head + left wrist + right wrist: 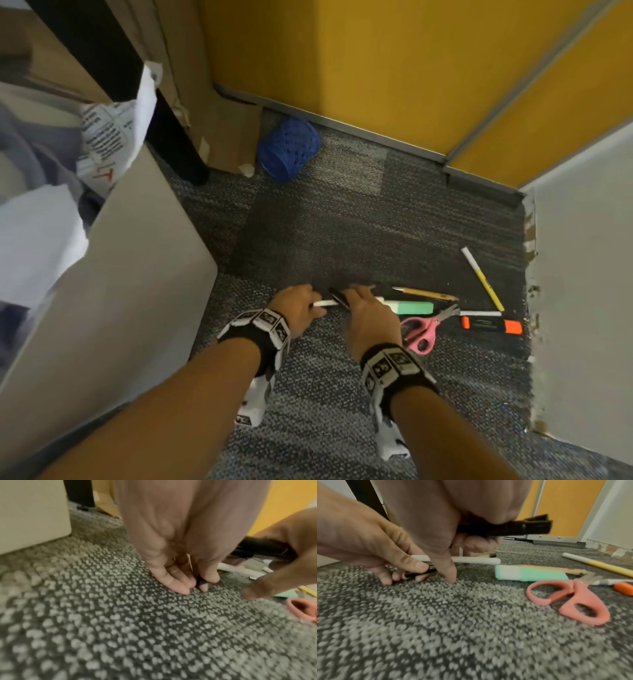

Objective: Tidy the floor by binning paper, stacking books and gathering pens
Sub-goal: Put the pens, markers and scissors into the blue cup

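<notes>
On the far left we see a box (113, 274) with crumpled paper (37, 236) in it. Behind it, by the yellow wall (376, 61), a blue basket (289, 149) lies on its side on the gray carpet (325, 394).

Next comes our left hand (296, 310), low on the carpet. Its fingers (412, 563) are curled round a thin black pen (421, 571), with the fingertips touching the floor. A white pen (471, 559) lies across just behind that hand, and we cannot tell if the hand holds it too.

Right beside it is our right hand (371, 317). It grips a bunch of black markers (513, 528) up off the floor, and one finger points down onto the carpet.

Further right, more things lie loose on the carpet. There is a green highlighter (409, 307) and a wooden pencil (424, 293) just behind it. Pink scissors (424, 330) lie in front. Then come a small white stick (479, 313), an orange highlighter (491, 324) and a yellow and white pen (483, 279) near the white wall (582, 274).
</notes>
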Tool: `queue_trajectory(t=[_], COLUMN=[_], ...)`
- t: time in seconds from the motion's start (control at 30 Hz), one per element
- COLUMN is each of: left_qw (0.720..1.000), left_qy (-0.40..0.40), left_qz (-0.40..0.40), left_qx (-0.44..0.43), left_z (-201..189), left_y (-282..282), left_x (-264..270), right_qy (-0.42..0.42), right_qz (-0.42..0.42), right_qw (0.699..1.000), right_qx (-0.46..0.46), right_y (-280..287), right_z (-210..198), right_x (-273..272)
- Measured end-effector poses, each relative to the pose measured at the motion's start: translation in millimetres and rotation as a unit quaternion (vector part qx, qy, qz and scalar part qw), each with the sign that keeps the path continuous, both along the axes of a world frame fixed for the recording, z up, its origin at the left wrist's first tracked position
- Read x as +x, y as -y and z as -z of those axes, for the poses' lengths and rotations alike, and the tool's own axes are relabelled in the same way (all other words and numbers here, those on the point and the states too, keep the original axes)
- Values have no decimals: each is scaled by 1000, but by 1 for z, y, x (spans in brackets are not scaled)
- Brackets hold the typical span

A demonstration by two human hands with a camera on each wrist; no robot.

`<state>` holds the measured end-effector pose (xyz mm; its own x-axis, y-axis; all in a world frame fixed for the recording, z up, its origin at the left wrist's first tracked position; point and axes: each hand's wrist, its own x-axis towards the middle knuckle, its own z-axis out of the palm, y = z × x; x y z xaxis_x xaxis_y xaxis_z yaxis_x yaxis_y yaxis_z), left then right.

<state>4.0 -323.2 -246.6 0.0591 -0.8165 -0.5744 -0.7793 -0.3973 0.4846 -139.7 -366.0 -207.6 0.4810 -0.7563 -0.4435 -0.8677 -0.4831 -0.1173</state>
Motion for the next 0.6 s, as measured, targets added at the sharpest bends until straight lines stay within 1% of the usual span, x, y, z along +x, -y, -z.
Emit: queue_trajectory(t=[0.07, 0.1, 0.13, 0.17, 0.2, 0.23, 0.3, 0.37, 0.4, 0.43, 0.47, 0.5, 0.53, 0.57, 0.6], left_qw=[999, 997, 990, 975, 951, 932, 910, 901, 896, 889, 885, 885, 890, 895, 897], left_qy=[-40, -74, -131, -204, -274, -311, -344, -339, -331, -313, -281, -226, -166, -103, -49], left_qz=[4, -5, -37, -87, -141, -185, -229, -267, -294, -333, -371, -403, -418, -422, -422], left_qx=[27, 30, 22, 25, 34, 31, 31, 30, 23, 14, -14, -55, -82, -105, -120], left_z=[-2, -3, -3, -4, -4, -6, -10, -12, -13, -9, -4, -2, -1, -8, -12], left_y=[-5, -8, -8, -8, -11, -11, -13, -13, -5, 2, 10, 26, 38, 52, 65], left_x=[3, 3, 6, 7, 4, 7, 0, 0, -3, 1, 4, 13, 22, 31, 42], right_qy=[2, 12, 19, 17, 15, 17, 36, 97, 122, 139, 143, 136, 105, 68, 55], right_qz=[-9, -12, -19, -26, -27, -26, -3, 51, 86, 130, 169, 186, 188, 184, 192], right_qw=[1000, 1000, 1000, 999, 999, 1000, 999, 992, 985, 976, 967, 964, 965, 963, 955], right_qx=[1, -4, -12, -14, -8, -3, 16, 62, 81, 106, 124, 134, 151, 182, 220], right_y=[-4, -8, -6, -4, -6, -6, -10, -20, -20, -25, -30, -28, -31, -33, -39], right_z=[2, 3, 1, -1, 0, 0, 0, 4, 4, 7, 12, 17, 21, 26, 30], right_x=[0, -3, -4, -6, -13, -15, -30, -37, -46, -50, -57, -60, -66, -69, -71])
